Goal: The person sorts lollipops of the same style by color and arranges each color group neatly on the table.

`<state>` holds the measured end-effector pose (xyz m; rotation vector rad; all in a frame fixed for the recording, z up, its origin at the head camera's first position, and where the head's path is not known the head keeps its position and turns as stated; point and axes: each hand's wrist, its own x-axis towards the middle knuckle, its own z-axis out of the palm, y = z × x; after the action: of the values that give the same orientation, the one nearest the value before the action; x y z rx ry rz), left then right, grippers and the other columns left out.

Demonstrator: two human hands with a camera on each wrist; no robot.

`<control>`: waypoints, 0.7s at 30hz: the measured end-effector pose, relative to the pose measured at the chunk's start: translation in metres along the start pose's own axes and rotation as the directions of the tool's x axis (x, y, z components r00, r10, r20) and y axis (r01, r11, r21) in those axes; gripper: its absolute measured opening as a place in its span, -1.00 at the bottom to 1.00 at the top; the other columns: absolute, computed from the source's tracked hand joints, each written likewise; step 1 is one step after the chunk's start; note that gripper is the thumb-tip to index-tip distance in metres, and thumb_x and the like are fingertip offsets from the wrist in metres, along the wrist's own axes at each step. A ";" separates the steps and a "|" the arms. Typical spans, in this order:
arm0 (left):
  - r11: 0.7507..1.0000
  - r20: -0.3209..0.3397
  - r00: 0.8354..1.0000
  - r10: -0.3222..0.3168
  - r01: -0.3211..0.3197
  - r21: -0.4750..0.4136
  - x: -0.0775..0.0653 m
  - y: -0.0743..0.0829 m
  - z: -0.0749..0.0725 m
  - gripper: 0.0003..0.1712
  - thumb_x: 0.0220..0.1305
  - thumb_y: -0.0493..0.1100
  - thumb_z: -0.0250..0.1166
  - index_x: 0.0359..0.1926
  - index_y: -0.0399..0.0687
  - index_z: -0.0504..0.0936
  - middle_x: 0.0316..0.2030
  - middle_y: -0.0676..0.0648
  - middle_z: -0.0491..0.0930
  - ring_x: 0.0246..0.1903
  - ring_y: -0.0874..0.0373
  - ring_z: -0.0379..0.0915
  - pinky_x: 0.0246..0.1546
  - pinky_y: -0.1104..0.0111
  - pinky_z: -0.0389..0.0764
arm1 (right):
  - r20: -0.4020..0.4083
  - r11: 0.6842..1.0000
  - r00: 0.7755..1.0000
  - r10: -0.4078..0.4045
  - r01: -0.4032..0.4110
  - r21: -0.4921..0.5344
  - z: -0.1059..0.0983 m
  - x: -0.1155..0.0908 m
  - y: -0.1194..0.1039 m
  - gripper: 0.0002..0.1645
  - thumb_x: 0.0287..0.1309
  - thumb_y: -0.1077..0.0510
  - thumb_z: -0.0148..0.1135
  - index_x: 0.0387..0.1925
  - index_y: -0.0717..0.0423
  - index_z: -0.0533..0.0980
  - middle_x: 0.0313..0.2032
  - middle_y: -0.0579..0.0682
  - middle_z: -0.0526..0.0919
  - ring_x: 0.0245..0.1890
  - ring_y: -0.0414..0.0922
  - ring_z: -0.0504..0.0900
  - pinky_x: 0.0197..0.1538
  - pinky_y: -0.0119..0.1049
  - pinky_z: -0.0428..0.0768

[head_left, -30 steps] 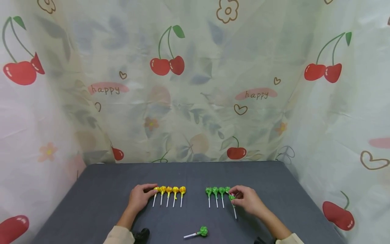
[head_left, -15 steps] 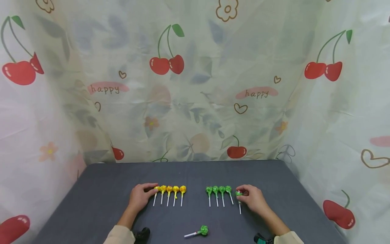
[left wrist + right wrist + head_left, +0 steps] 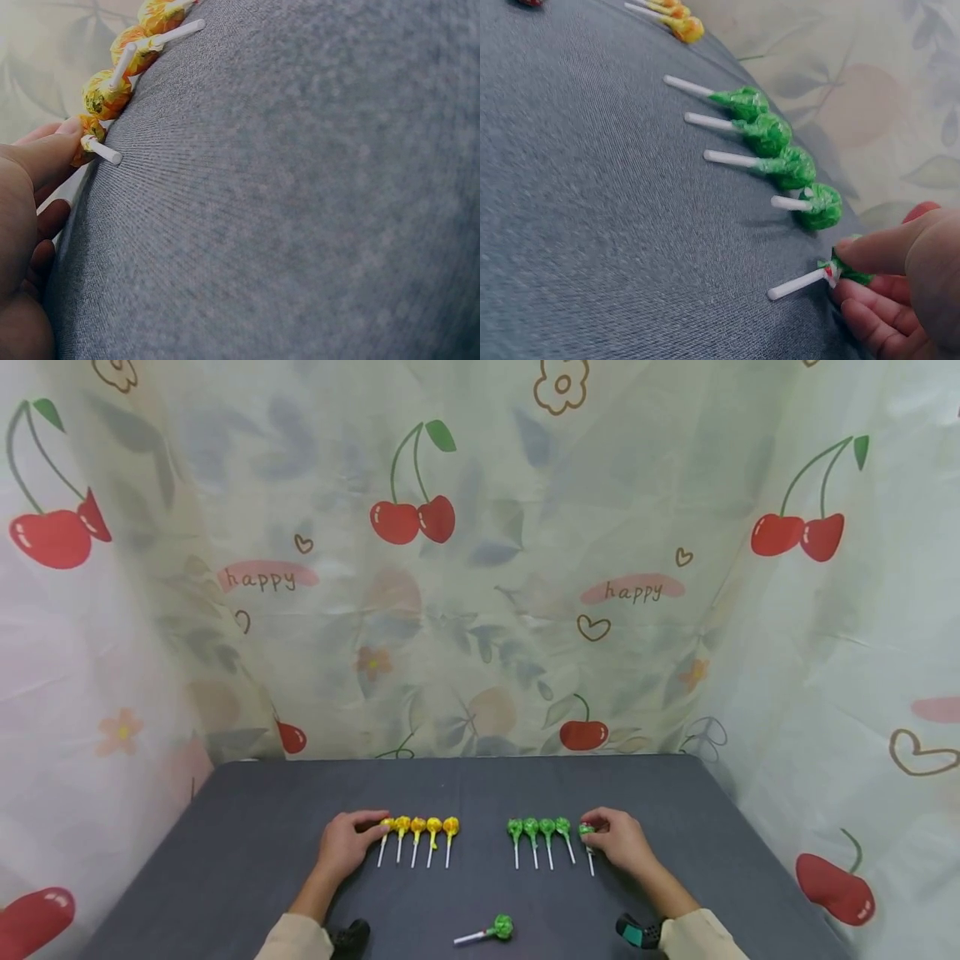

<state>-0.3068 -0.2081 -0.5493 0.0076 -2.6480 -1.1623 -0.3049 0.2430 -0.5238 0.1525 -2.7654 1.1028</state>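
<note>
In the head view, my left hand (image 3: 347, 843) is at the left end of a row of yellow lollipops (image 3: 433, 827). Its thumb and a finger pinch the head of the end yellow lollipop (image 3: 88, 136), whose white stick points toward me. My right hand (image 3: 621, 839) pinches a green-wrapped lollipop (image 3: 829, 271) by its head, mostly hidden behind the thumb in the right wrist view. That one stands slightly apart from a row of several green lollipops (image 3: 531, 828), the nearest of which (image 3: 822, 207) has its stick slanted.
A single green lollipop (image 3: 502, 927) lies sideways at the front middle of the dark grey table (image 3: 480, 785). Patterned curtains (image 3: 480, 610) close off the back and both sides. A teal-and-black wristband (image 3: 637, 933) shows by the right sleeve.
My right hand has drawn its green lollipop rightward, away from the green row's end, then slightly toward the back. The left hand stays in place on the yellow lollipop.
</note>
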 end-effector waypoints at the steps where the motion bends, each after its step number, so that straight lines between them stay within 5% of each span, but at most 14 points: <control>1: 1.000 0.001 1.000 -0.002 0.002 -0.001 0.000 0.000 0.000 -0.73 0.17 -0.10 0.43 -0.07 0.05 0.77 -0.11 -0.05 0.69 -0.05 -0.08 0.54 0.03 -0.03 0.46 | -0.002 1.000 1.000 0.001 -0.001 0.005 0.001 0.001 0.001 -0.77 -0.07 0.31 0.47 -0.29 0.12 0.67 -0.40 -0.10 0.66 -0.44 -0.20 0.55 -0.36 -0.26 0.52; 21: 1.000 0.007 1.000 0.009 -0.009 0.006 0.000 0.000 0.000 -0.72 0.17 -0.09 0.43 -0.07 0.05 0.77 -0.12 -0.05 0.70 -0.05 -0.09 0.55 0.04 -0.03 0.46 | -0.006 0.999 1.000 -0.004 0.004 0.041 0.013 0.013 0.009 -0.77 0.00 0.28 0.46 -0.23 0.09 0.68 -0.37 -0.11 0.65 -0.40 -0.19 0.57 -0.31 -0.25 0.55</control>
<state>-0.3066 -0.2082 -0.5486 -0.0065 -2.6548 -1.1530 -0.3200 0.2398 -0.5364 0.1589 -2.7374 1.1574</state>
